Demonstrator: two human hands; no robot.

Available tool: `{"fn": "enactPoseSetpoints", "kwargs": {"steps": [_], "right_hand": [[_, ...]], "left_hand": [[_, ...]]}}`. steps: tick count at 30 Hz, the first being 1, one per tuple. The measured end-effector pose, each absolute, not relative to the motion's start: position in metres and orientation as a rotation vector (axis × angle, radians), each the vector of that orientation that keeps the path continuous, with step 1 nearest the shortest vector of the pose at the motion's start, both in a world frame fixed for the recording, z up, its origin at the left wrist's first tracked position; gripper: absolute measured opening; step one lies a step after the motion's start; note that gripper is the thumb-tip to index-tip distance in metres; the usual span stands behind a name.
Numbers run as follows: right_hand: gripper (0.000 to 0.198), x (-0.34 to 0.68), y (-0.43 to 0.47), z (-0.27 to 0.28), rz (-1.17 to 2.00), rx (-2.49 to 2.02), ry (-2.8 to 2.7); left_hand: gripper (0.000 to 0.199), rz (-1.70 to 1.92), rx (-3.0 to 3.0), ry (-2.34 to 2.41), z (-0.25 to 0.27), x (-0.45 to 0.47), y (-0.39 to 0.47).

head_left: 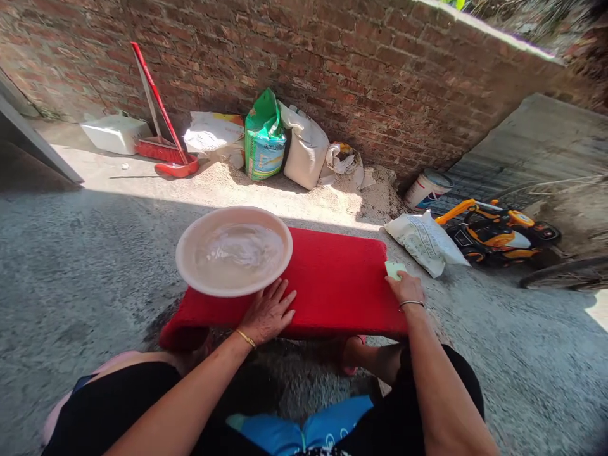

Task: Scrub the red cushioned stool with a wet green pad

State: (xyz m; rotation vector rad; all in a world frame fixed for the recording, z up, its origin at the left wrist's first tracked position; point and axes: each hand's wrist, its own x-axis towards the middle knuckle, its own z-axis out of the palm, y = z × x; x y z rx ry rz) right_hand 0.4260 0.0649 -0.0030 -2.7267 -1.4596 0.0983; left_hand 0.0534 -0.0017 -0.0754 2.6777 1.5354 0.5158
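On my feed, the basin [196, 250] hides the far left of the red cloth [337, 278]. My left hand [270, 311] lies on it, fingers splayed, palm hidden. At the right edge, my right hand [407, 290] grips a pale green block [393, 268], bent fingers covering part of it.

Brick wall [361, 82], concrete floor [95, 266], partly sunlit

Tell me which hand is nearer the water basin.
Left. The left hand rests on the red surface, fingertips at the near rim of the basin. The right hand is across at the surface's right edge, holding a pale green piece.
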Motion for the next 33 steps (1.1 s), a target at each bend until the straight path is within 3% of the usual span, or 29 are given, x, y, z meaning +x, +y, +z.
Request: {"fn": "enactPoseSetpoints", "kwargs": {"steps": [10, 21, 29, 33], "right_hand": [[0.048, 0.251, 0.062, -0.017, 0.257, -2.053, -2.233], [0.054, 0.436, 0.036, -0.001, 0.144, -2.836, -1.356], [0.047, 0.248, 0.052, -0.021, 0.222, -2.148, -2.119], [0.046, 0.233, 0.056, -0.028, 0.194, -2.093, -2.185]], "left_hand": [[0.042, 0.453, 2.736, 1.558, -0.074, 0.053, 0.001], [0.041, 0.551, 2.685, 1.536, -0.077, 0.055, -0.001], [0.043, 0.507, 2.727, 1.54, -0.077, 0.053, 0.001], [0.043, 0.534, 2.718, 1.541, -0.077, 0.054, 0.001]]}}
